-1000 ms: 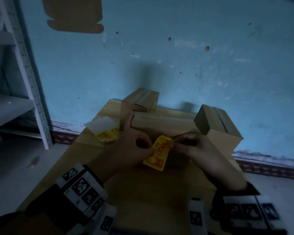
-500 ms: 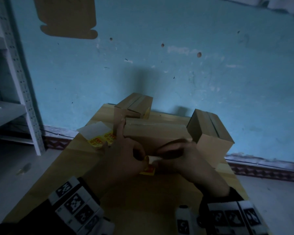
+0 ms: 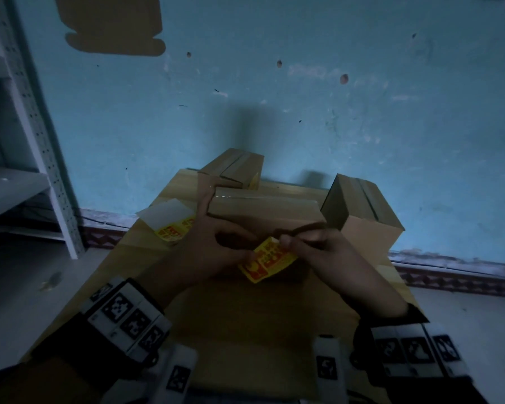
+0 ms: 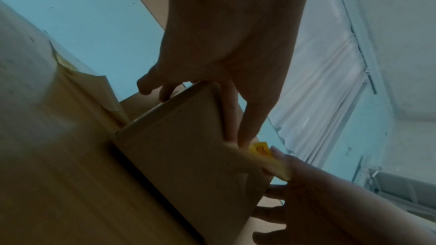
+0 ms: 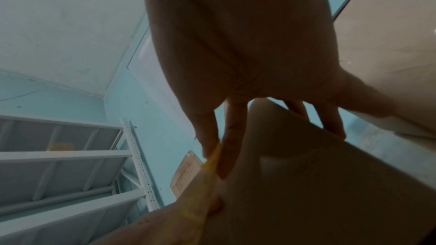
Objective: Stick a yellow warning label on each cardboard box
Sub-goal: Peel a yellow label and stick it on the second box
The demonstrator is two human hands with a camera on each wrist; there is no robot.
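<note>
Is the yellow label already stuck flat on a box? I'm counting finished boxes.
No: in the head view the yellow label is pinched between the left hand and the right hand, in front of the nearest cardboard box.

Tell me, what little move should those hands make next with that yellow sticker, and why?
Probably lay the yellow label onto the near face of the middle cardboard box and press it flat. The left hand and right hand both pinch it just in front of that box, which shows no sticker yet. Whether its backing is fully off cannot be told.
</note>
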